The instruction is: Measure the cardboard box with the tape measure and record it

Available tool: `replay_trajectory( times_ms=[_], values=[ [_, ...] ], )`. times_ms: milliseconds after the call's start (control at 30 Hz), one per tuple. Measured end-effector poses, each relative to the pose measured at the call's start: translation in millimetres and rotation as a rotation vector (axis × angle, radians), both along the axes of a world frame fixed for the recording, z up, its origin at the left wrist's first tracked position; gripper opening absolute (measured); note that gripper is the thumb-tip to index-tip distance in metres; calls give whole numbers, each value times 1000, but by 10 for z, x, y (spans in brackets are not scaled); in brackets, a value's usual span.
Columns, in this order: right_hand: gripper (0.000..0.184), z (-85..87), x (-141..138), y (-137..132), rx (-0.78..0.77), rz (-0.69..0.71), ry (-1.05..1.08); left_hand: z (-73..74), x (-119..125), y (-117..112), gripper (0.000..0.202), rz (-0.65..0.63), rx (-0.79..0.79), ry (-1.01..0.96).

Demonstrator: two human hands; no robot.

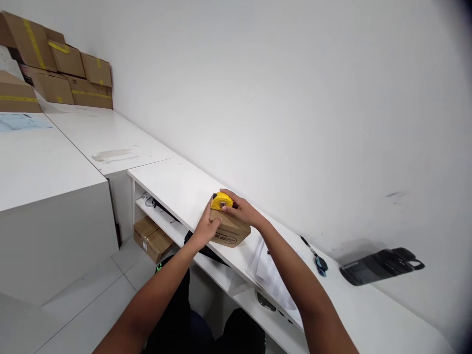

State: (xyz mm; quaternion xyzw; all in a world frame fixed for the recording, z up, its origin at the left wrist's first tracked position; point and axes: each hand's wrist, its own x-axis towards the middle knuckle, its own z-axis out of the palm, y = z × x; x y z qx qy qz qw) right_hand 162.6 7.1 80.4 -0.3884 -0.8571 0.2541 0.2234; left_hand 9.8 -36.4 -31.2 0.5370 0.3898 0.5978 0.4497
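A small brown cardboard box [234,233] with dark print on its side sits on the narrow white shelf top, close to the wall. My left hand [207,226] grips the box at its left side, thumb lying over the upper edge. A yellow tape measure [221,200] is at the top of the box, and my right hand [239,209] is closed around it from the right. Whether any blade is pulled out of the tape measure cannot be seen.
To the right are papers [271,270], a dark corded item [320,263] and a black water bottle [381,266]. Another carton [153,238] lies below the shelf. Taped cardboard boxes [68,59] are stacked at the far left, beyond a white cabinet [55,162].
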Motion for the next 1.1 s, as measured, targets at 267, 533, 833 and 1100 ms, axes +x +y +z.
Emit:
replay_trajectory(
  times_ms=[267, 533, 833, 1100],
  values=[
    [60, 61, 364, -124, -6, 22, -15, -21, -38, -33, 80, -20, -56, 79],
    [84, 28, 1333, -403, -201, -318, 248, 82, -44, 41, 76, 18, -51, 139],
    [56, -141, 1369, -323, -210, -288, 276, 134, -6, 50, 73, 39, -49, 157],
    [52, -141, 1387, -339, -149, -302, 260, 117, -24, 83, 73, 42, -52, 190]
  ],
)
